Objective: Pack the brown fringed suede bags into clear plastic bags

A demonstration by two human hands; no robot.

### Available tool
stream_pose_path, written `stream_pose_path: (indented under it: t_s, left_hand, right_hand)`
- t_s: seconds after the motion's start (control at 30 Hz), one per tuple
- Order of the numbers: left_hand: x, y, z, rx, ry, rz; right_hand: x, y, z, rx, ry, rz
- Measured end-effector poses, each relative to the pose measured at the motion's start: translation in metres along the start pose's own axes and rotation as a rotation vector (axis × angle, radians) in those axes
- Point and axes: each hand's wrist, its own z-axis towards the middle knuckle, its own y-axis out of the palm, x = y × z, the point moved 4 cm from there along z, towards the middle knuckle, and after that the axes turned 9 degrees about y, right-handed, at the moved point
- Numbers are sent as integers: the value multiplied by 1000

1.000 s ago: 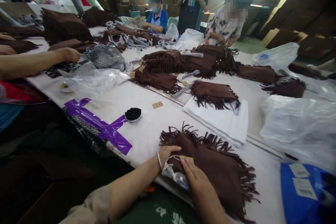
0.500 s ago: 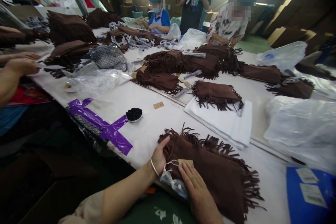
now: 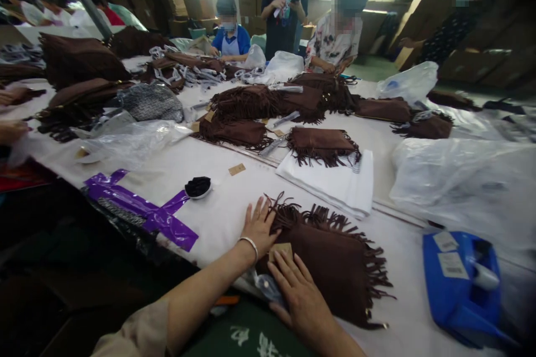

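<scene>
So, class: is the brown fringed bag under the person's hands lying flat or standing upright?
Lying flat. The brown fringed bag is spread on the white table, fringe fanned outward, with the left hand and right hand resting on top.

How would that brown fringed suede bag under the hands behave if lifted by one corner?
The brown fringed suede bag lies flat under the left hand and right hand, so it probably droops, not stiff. Its loose fringe strands would likely dangle and snag. It looks matte, so probably not slippery.

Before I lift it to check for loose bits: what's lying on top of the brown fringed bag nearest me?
On the fringed bag lie a tan tag, the left hand and the right hand, both flat. Whatever lies beneath the hands and bag is covered.
</scene>
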Motion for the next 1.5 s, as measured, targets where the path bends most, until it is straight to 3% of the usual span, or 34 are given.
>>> stream_pose_path:
  t_s: [0.1, 0.2, 0.3, 0.4, 0.5, 0.63, 0.77, 0.9, 1.07, 1.2, 1.3, 1.4, 1.5]
  left_hand:
    - [2, 1, -4, -40, 109, -91]
    - [28, 4, -9, -202, 215, -438]
    - [62, 1, -7, -212, 195, -661]
    - [102, 9, -4, -206, 403, -569]
    - [138, 37, -7, -390, 668, -410]
    - [160, 67, -3, -429, 700, -207]
    - [166, 66, 2, -404, 804, -302]
    - [160, 46, 4, -300, 827, -396]
    - [158, 35, -6, -296, 825, -489]
    - [160, 46, -12, -288, 798, -456]
    - [164, 55, -13, -310, 815, -467]
    - [169, 50, -12, -345, 819, -523]
    - [170, 28, -14, -441, 726, -649]
  right_hand:
    - [14, -10, -18, -48, 4, 68]
    - [35, -21, -56, 31, 126, 259]
    - [61, -28, -111, 335, 512, 606]
    - [77, -19, -168, 599, 991, 1031]
    - [76, -1, -194, 545, 1214, 1463]
    - [73, 12, -192, 379, 1200, 1848]
    - [82, 7, -167, 350, 955, 2041]
    - [95, -10, -124, 357, 640, 1915]
    - [129, -31, -84, 560, 636, 1551]
    - [158, -47, -88, 729, 585, 1555]
    - [164, -55, -99, 813, 563, 1522]
    - [148, -55, -92, 643, 560, 1148]
    - [121, -45, -70, 413, 515, 668]
